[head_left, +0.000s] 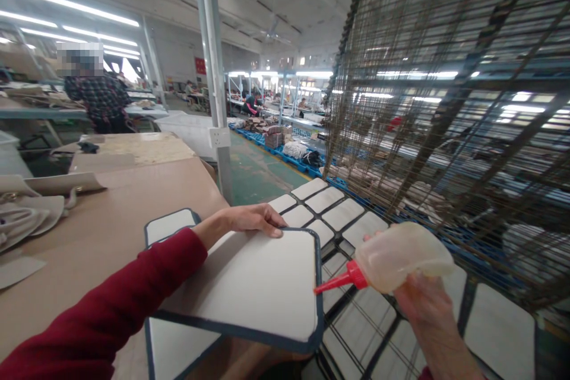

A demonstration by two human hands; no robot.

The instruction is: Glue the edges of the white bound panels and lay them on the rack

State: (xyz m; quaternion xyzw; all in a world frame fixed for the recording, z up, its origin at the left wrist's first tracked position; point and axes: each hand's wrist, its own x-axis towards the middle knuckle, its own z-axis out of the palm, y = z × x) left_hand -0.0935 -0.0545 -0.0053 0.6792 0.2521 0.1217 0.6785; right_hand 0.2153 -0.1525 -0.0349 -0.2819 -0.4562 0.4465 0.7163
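A white rounded panel with a dark blue edge (262,285) is tilted up in front of me. My left hand (256,219) pinches its far edge, thumb on the white face. In my right hand (423,291) is a translucent squeeze bottle (401,255) with a red nozzle, lying on its side in the air. The nozzle tip is at the panel's right edge; whether it touches, I cannot tell. Below the held panel lies another white panel with a blue edge (178,344), partly hidden. A further blue-edged panel (171,224) shows behind my left forearm.
A brown-topped table (133,196) stands to the left, with beige pieces (31,217) on it. At right, several white panels lie on a wire rack (342,231); more wire racks (445,71) tilt above. A metal post (222,154) stands ahead. A person (98,95) stands at far left.
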